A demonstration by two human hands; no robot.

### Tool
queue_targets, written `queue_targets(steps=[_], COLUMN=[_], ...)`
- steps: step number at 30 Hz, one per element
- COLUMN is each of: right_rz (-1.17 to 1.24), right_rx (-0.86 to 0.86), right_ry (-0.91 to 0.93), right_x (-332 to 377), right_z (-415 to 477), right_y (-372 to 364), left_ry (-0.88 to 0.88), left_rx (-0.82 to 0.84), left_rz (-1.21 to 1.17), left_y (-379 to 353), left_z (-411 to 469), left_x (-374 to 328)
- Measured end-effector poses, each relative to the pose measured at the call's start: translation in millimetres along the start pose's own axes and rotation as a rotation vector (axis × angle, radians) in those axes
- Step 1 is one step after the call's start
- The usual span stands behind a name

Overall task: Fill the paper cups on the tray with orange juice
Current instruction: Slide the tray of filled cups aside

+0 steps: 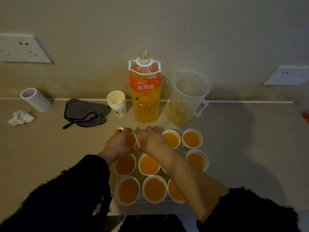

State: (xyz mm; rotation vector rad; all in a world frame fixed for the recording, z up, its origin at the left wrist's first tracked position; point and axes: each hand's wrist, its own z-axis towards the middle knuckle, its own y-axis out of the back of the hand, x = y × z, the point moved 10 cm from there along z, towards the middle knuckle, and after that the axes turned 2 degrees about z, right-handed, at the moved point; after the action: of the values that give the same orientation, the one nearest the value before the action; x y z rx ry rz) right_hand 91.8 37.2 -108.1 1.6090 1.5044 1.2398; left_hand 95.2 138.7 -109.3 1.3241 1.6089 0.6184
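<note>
left grip on far-left cup | right grip on next cup | both juice-filled

The wall side is blocked by the cup stack, bottle and jug, set close behind the filled cups. Bare counter is left on both sides of them.

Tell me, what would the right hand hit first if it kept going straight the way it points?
Probably the orange juice bottle, standing just beyond the right hand, though depth is hard to judge.
</note>
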Motion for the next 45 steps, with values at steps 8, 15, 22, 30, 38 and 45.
queue_targets(steps=[8, 15, 22, 30, 38, 45], right_rz=[0.024, 0.096, 0.219, 0.281, 0.219, 0.122], right_rx=[0.014, 0.08, 0.013, -0.119, -0.131, -0.222], right_ry=[-0.004, 0.022, 0.01, -0.032, -0.101, -0.144], right_x=[-1.7, -2.1, -12.1, -51.4, -93.6, -100.6], right_z=[4.4, 2.3, -12.1, -50.7, -110.3, -125.2], right_y=[-4.5, -6.9, 32.0, 63.3, 34.4, 1.1], left_ry=[0.003, 0.009, -0.025, -0.053, -0.018, 0.008], left_rx=[0.017, 0.001, -0.013, -0.182, -0.235, -0.257], left_rz=[-0.035, -0.047, -0.084, -0.166, -0.143, -0.031], left_y=[-3.1, -1.2, 18.7, 46.1, 26.4, 0.2], left_z=[2.2, 1.7, -9.7, -44.8, -80.6, -89.4], left_x=[0.2, -3.2, -15.9, -4.3, 8.6, 5.7])
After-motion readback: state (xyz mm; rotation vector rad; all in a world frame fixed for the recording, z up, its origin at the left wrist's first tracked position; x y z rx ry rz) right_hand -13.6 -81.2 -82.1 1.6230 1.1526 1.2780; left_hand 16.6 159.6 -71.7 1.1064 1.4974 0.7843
